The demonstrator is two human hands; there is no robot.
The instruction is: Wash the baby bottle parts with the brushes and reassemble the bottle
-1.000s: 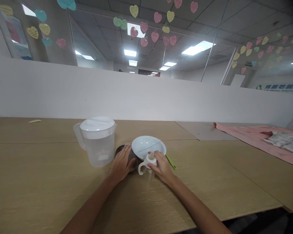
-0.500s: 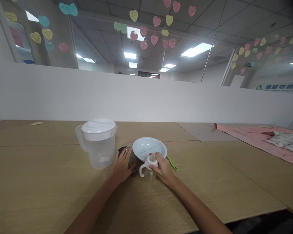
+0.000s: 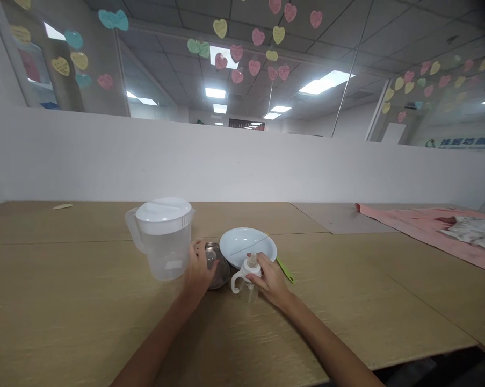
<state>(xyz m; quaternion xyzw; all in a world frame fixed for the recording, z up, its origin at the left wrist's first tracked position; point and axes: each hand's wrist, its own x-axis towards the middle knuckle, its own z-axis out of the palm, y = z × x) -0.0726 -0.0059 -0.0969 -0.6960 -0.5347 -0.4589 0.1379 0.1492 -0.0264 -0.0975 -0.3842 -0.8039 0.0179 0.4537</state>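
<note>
My right hand [image 3: 269,277] is closed around the white collar of a clear baby bottle [image 3: 248,290], which stands upright with its nipple on top and a curved white handle at its left. My left hand [image 3: 200,269] is at the left side of a round metal dish [image 3: 220,277]. Its thumb and fingers are apart, with the thumb over the dish; whether it touches the rim is hard to tell. Something clear and rounded shows inside the dish, too faint to name. A white bowl [image 3: 242,239] sits just behind the bottle.
A translucent lidded pitcher [image 3: 165,252] stands left of my left hand. A green handle [image 3: 286,271] sticks out beside the bowl. On the right lies a pink cloth [image 3: 407,226] with a patterned fabric [image 3: 473,232] on it. A white wall [image 3: 242,166] borders the table's back.
My left hand has drawn back leftward and turned on its side, uncovering more of the metal dish. My right hand and the baby bottle have stayed in place.
</note>
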